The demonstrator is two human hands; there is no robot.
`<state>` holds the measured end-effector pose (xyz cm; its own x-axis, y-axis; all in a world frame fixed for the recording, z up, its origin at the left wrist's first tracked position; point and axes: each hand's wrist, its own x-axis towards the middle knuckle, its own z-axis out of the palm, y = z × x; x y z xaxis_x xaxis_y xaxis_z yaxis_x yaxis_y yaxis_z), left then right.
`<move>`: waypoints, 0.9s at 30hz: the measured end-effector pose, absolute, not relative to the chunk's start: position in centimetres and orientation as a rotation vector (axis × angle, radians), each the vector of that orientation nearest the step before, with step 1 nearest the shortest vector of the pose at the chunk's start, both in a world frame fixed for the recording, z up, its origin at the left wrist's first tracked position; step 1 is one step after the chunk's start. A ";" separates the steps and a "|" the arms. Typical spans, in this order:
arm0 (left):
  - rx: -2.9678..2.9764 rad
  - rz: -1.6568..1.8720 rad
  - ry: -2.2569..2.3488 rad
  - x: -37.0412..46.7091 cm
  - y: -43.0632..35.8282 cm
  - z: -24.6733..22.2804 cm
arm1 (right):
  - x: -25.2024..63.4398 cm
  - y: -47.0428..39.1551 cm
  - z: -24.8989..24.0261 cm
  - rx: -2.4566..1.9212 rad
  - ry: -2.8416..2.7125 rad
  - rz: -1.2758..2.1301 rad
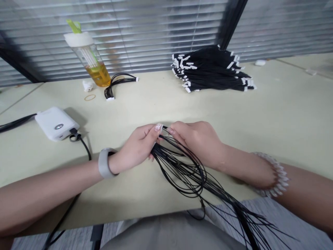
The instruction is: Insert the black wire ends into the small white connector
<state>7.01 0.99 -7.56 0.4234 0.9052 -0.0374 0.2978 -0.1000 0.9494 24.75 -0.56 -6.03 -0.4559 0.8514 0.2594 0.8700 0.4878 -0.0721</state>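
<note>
My left hand (137, 149) is closed around the end of a wire harness (179, 170), a loose bundle of thin black wires. A bit of white connector (161, 130) shows at the thumb tip. Pinched beside it, my right hand (201, 142) grips a short black wire end (165, 127) between thumb and finger. Several wires loop below the hands, and their free ends trail over the table's front edge toward my lap. The right fingers are partly hidden behind the hand.
A large pile of black harnesses with white connectors (210, 69) lies at the back. A small harness (111, 86) rests near a tilted bottle of amber liquid (100, 73). A white power bank (56, 123) with a black cable stands left. A rubber band (90, 97) lies near crumpled tissue (87, 85).
</note>
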 end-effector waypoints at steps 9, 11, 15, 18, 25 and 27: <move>1.636 0.740 1.055 7.0 1.0 -7.6 | 24.7 -0.5 -5.9 -1.481 -2.478 -0.105; 1.644 0.741 1.063 7.0 1.0 -7.6 | 24.7 -0.5 -5.9 -1.494 -2.462 -0.093; 1.647 0.743 1.084 6.9 0.9 -7.6 | 24.7 -0.5 -5.9 -1.496 -2.441 -0.063; 1.638 0.756 1.080 6.9 1.0 -7.7 | 24.8 -0.5 -5.8 -1.479 -2.432 -0.040; 1.542 0.793 1.107 7.0 1.2 -7.8 | 25.1 -0.6 -5.8 -1.436 -2.405 0.050; 1.560 0.741 1.074 7.0 1.2 -7.7 | 25.0 -0.5 -6.0 -1.455 -2.379 -0.003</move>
